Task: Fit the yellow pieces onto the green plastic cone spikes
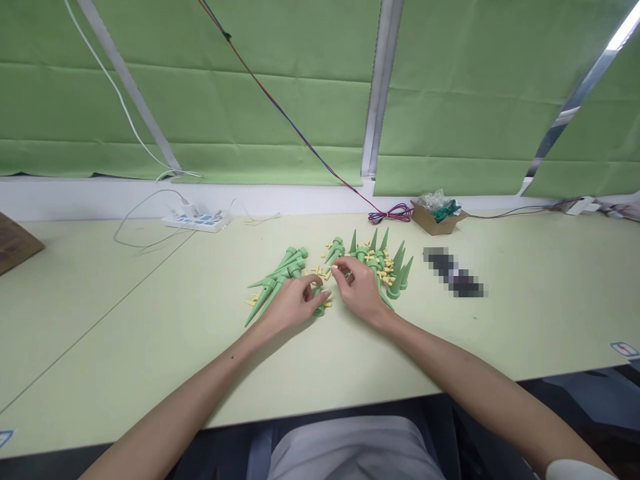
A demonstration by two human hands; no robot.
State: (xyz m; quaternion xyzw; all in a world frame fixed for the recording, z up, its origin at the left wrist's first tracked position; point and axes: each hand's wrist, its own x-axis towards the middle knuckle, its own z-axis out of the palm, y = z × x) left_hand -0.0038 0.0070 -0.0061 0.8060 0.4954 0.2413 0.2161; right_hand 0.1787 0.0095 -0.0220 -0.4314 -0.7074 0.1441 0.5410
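Note:
My right hand [357, 287] pinches a small yellow plastic piece [329, 273] between thumb and fingertip. Just left of it, my left hand [295, 300] is low over the table, thumb and fingers apart. A green plastic piece [319, 311] lies partly hidden beneath those fingers. Beside the left hand rests a pile of green pointed spikes [270, 288] with wide capped ends. More green spikes [397, 283] lie beyond and right of my right hand, mixed with several small yellow pieces [386, 275]. Part of that group is covered by the hand.
Behind stand a power strip [200, 221] with a white cable, a coiled red-blue wire [395, 213] and a small cardboard box [435, 221] holding plastic bags. A pixelated dark object [453, 272] lies at right. A brown board [17, 243] is at far left.

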